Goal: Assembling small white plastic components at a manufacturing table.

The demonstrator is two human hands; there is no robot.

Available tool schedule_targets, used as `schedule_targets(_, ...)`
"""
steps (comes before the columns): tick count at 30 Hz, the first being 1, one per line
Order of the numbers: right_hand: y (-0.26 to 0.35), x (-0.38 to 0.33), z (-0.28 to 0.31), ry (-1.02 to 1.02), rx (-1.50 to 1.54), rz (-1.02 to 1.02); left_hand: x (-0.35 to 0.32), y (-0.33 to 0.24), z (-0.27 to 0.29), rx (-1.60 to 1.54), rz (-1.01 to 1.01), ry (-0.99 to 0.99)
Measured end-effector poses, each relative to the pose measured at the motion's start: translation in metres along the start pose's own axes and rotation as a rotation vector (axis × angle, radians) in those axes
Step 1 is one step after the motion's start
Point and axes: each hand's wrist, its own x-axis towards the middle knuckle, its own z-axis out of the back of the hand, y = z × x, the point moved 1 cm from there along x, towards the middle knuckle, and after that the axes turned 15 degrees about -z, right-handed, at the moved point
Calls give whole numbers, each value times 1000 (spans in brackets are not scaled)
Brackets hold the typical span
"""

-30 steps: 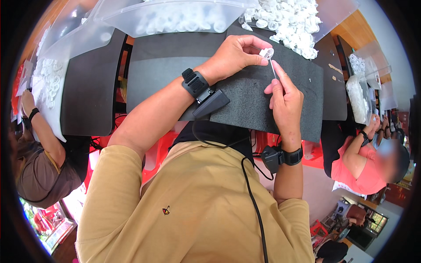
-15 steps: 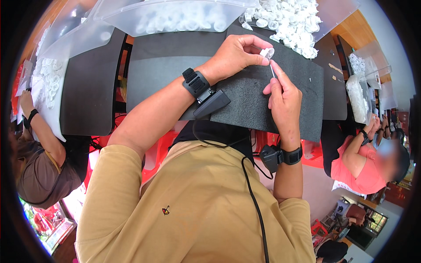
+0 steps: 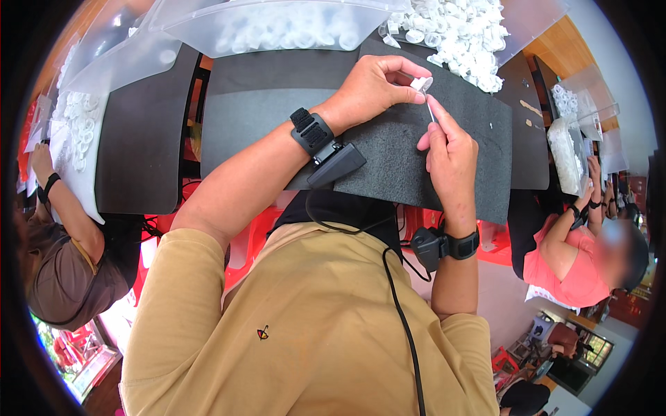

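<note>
Between the thumb and fingers of my left hand point(image 3: 381, 83) is a small white round plastic part point(image 3: 420, 84), held above the far part of a dark foam mat point(image 3: 395, 159). My right hand point(image 3: 451, 149) pinches a thin metal blade-like tool point(image 3: 431, 109) whose tip meets the lower edge of the white part. The tool's handle end is hidden by my fingers. Beyond my hands lies a heap of similar white plastic parts point(image 3: 458, 35).
A translucent bin point(image 3: 270, 38) of white parts stands at the table's far side. Co-workers sit at both sides: one in a brown top point(image 3: 76, 270), one in a pink top point(image 3: 565, 267). A black cable point(image 3: 402, 312) runs down my front from the wrist devices.
The white part has turned slightly in my left fingers. Both my hands keep nearly the same place. At the right, the co-worker's hand has risen.
</note>
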Motion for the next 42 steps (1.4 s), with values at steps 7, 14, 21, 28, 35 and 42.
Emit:
schedule_targets(7, 10, 5, 13, 31, -181, 100, -1, 1, 0, 66, 2, 54)
schedule_targets(14, 15, 1, 22, 20, -135, 47, 3, -4, -2, -63, 61, 24)
schedule_targets(21, 11, 6, 33, 135, -154, 18, 0, 1, -4, -139, 48, 21)
schedule_targets(28, 6, 21, 22, 143, 260, 8, -7, -7, -13, -261, 58, 168)
schedule_targets(35, 38, 84, 55, 140, 449, -45, -6, -3, -16, -260, 120, 197)
schedule_targets(42, 149, 130, 32, 141, 270, 292, -6, 1, -13, -230, 99, 230)
